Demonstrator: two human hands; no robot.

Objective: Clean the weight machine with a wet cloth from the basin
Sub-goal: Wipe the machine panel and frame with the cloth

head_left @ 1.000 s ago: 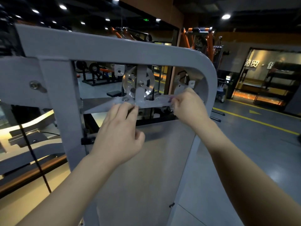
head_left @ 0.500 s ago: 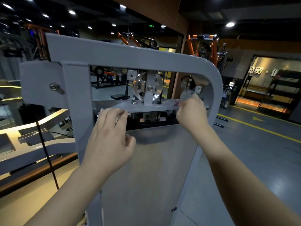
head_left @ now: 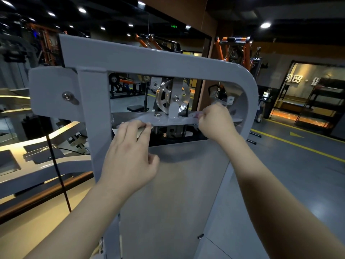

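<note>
Cloth [head_left: 183, 120], thin and limp, likely wet and light, lies stretched along the cross plate [head_left: 123, 116] of the weight machine [head_left: 149, 55] below the pulley [head_left: 172, 97]; we judge its two ends the best hold. Our left hand [head_left: 128, 156] curls fingers over its left end at the plate's front edge, our right hand [head_left: 214, 122] pinches the right end.

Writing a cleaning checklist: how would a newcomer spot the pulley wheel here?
Find the big grey frame with a rounded upper right corner. In the opening under its top bar, just above the flat plate, stands the pulley wheel: shiny, silver and spoked, unlike the matte grey parts around it.
</note>
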